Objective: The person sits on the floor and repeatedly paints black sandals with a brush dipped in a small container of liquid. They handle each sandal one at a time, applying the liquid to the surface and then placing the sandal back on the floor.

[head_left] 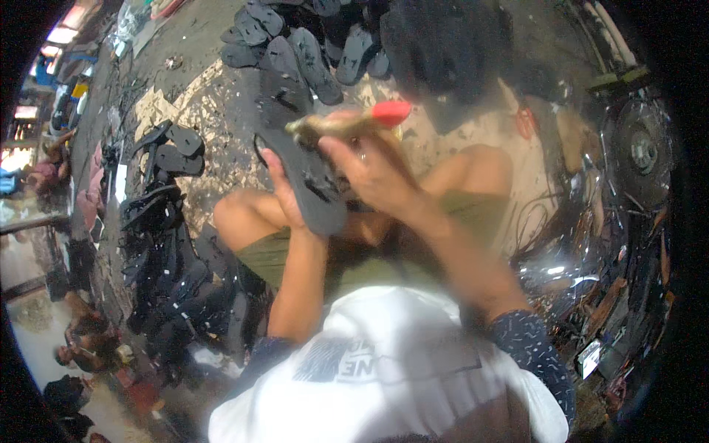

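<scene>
Flip-flop sole [306, 173] is held up over the lap & worked w/ a red-tipped tool [347, 122].
Left hand [284, 196] is clamped on the sole's edge, right hand [377, 173] is closed on the tool; sole should be kept steady, tool pressed slowly.

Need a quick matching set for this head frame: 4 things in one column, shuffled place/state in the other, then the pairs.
Things:
1. dark sandal sole
2. tool with red tip
3. pile of dark soles
4. stack of black straps

Places/states:
A. heaped on the floor at the person's left
B. held up in the left hand
C. gripped in the right hand, over the sole
D. lying on the floor ahead, beyond the knees

Pairs: 1-B, 2-C, 3-D, 4-A
</scene>
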